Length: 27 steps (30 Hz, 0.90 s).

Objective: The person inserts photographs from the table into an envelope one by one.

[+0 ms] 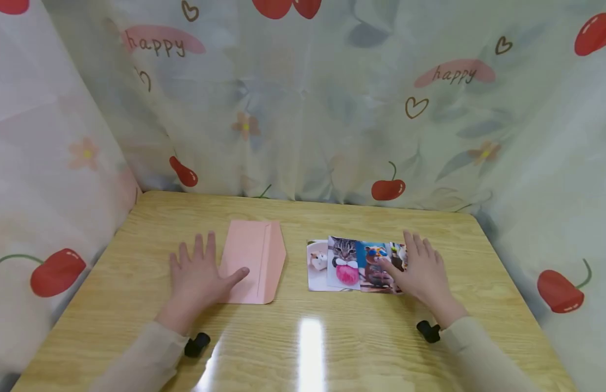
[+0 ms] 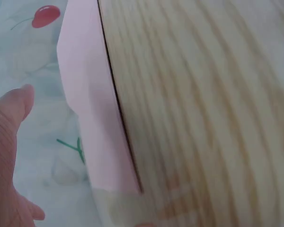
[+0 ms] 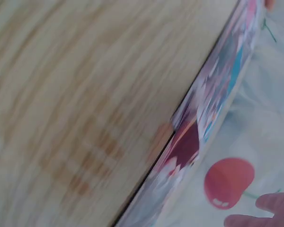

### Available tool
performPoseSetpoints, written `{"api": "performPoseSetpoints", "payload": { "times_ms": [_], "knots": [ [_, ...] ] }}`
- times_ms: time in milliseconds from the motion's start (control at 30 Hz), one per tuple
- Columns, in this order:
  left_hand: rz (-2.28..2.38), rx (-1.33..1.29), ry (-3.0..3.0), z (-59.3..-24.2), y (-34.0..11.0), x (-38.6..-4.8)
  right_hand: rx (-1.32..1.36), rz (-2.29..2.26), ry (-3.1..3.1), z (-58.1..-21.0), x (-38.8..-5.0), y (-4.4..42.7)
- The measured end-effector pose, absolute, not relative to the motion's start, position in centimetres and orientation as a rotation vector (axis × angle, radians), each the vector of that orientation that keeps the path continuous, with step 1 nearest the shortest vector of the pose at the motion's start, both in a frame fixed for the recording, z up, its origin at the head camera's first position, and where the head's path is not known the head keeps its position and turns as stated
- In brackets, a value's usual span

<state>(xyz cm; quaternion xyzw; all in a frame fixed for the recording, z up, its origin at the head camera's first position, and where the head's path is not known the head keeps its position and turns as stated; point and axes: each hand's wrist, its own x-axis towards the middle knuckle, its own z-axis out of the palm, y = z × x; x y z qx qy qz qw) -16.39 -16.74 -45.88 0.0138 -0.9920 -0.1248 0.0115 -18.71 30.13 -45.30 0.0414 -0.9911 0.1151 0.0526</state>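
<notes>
A pink envelope (image 1: 249, 256) lies on the wooden table with its flap unfolded toward the right; the left wrist view shows the envelope (image 2: 97, 123) edge-on. Over its left side is my left hand (image 1: 197, 275), fingers spread and holding nothing. To the right lies an overlapping row of animal photo cards (image 1: 344, 267), among them a cat and a creature in sunglasses. My right hand (image 1: 422, 272) is spread over the right end of the cards and hides part of them. The cards (image 3: 213, 90) also appear at a slant in the right wrist view.
The wooden table (image 1: 361, 337) reflects bright light at its front. A patterned curtain (image 1: 303, 109) with cherries and hearts hangs along the back and both sides. Dark bands (image 1: 197, 344) sit at the wrists.
</notes>
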Motion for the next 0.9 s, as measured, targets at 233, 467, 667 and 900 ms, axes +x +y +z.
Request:
{"api": "performPoseSetpoints", "payload": {
  "times_ms": [233, 467, 667, 900],
  "knots": [
    [-0.450, 0.049, -3.119, -46.6, -14.9, -16.6, -0.137, 0.820, -3.037, -45.2, -19.3, 32.3],
    [-0.448, 0.083, -3.149, -47.6, -13.6, -16.6, -0.366, 1.183, -3.004, -45.2, -19.3, 33.8],
    [-0.477, 0.108, -3.160, -47.9, -13.2, -16.5, -0.459, 1.262, -2.989, -45.8, -19.6, 34.7],
    [-0.468, 0.087, -3.164, -47.6, -12.4, -16.6, -0.478, 1.208, -3.025, -46.1, -19.6, 35.3]
  ]
}}
